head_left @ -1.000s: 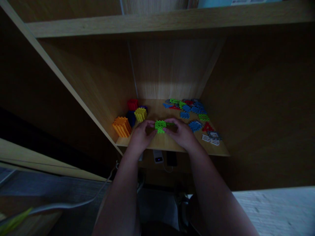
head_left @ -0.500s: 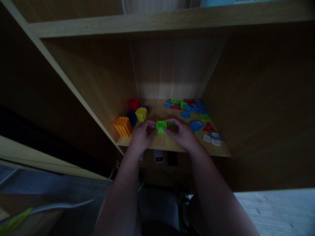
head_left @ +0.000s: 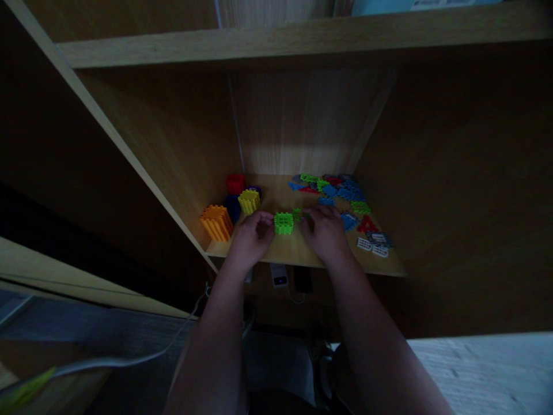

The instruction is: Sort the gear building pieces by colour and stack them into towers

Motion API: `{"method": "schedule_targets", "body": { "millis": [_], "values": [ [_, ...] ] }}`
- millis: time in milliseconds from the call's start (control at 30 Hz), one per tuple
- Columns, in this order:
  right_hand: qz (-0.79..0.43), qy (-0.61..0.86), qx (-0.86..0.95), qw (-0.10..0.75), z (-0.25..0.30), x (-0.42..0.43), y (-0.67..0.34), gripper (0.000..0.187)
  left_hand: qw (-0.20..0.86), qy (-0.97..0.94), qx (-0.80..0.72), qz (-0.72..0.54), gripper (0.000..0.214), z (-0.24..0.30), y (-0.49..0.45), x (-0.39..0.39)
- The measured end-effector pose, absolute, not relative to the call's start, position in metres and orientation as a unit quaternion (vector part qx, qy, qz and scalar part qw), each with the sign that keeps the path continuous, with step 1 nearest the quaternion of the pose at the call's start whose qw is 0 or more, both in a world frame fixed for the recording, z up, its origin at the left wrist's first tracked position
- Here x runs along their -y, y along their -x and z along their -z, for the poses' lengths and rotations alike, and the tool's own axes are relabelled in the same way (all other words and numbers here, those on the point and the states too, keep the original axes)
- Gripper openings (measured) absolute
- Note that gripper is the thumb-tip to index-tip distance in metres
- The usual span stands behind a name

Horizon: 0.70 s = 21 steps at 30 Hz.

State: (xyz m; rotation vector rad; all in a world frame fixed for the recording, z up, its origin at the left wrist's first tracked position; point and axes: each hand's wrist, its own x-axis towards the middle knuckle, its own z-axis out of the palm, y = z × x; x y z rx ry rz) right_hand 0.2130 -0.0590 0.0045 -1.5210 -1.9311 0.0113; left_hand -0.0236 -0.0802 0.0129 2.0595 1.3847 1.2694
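A small box of green interlocking plastic tiles (head_left: 284,223) stands on the wooden shelf between my hands. My left hand (head_left: 253,235) is at its left side, with thumb and forefinger curved apart and their tips close against the box. On the other side, my right hand (head_left: 326,233) has its fingers closed at the edge of a separate green tile (head_left: 297,214), which pokes out to the left of the fingertips just behind the box. The fingers partly hide this tile.
An orange box (head_left: 216,223), a yellow box (head_left: 249,201), a red box (head_left: 235,184) and a dark blue one (head_left: 233,208) stand at the left. Loose blue tiles (head_left: 349,189) and other colours lie right, with white window pieces (head_left: 364,244) near the edge. A shelf board (head_left: 276,43) hangs above.
My right hand has let go of the green box and moved slightly right, to the loose green tile. My left hand stays beside the box.
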Motion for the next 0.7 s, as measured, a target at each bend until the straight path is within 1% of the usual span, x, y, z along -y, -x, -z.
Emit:
{"method": "schedule_targets", "body": {
  "millis": [133,333,567,700],
  "values": [
    [0.016,0.619,0.726,0.299,0.0000,0.0624,-0.2099,0.032,0.176,-0.726,-0.487,-0.453,0.025,-0.0147,0.0238,0.0816],
    [0.048,0.647,0.690,0.320,-0.0029,0.0677,-0.2082,0.037,0.172,-0.723,-0.492,-0.453,0.025,-0.0155,0.0237,0.0825],
    [0.018,0.681,0.669,0.297,-0.0061,0.0663,-0.2088,0.030,0.174,-0.722,-0.495,-0.452,0.025,-0.0156,0.0237,0.0824],
    [0.046,0.672,0.666,0.321,-0.0034,0.0670,-0.2079,0.028,0.169,-0.722,-0.499,-0.448,0.025,-0.0176,0.0234,0.0832]
  ]
}}
